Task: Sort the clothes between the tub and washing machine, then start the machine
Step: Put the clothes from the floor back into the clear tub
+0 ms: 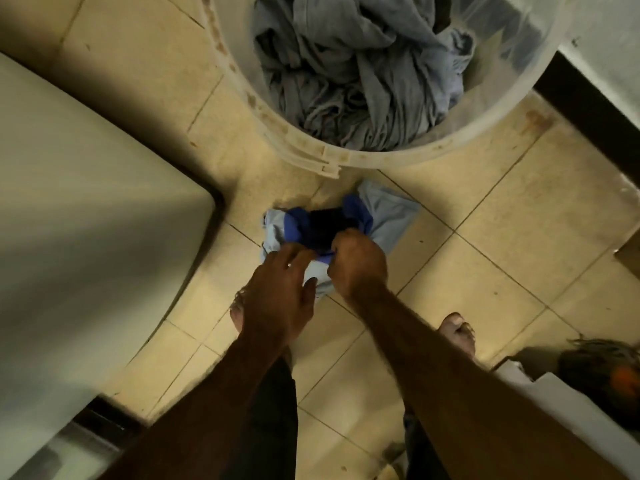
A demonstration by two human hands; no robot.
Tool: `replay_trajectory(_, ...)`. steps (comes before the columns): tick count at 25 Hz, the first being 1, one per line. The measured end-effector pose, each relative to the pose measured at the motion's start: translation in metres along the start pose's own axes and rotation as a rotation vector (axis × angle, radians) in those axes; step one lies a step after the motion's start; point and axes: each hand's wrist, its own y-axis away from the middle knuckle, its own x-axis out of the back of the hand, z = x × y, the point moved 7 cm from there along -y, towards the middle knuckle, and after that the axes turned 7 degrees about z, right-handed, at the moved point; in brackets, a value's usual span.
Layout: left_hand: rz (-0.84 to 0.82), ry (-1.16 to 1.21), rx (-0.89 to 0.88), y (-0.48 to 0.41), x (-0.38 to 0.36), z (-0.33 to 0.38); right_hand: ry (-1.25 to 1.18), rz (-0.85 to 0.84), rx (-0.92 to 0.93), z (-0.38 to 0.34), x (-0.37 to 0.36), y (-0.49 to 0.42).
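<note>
Showing no readable text, label, brand, number or sign anywhere.

Beige floor tiles [485, 244] (stained in places); lower right, a white box [554, 388] beside a dark bundle [595, 368].
</note>
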Motion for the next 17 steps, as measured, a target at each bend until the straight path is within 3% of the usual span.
replay_trajectory(4, -0.110, -0.057, 0.036, -0.016, -0.001, 0.010, -0.310, 0.162, -0.080, 0.002, 0.050, 0.034)
replay_trajectory(9, 0.150, 0.171, -0.170, -0.021, 0.053, 0.062, -0.724, 0.390, 0.094, -0.003, 0.146, 0.067)
replay_trajectory(13, 0.171, 0.363, -0.080, -0.010, 0.090, 0.099, -0.764, 0.669, 0.134, 0.009, 0.211, 0.091)
replay_trajectory(17, 0.202, 0.562, -0.046, 0.007, 0.125, 0.132, -0.746, 0.662, -0.078, 0.025, 0.231, 0.098)
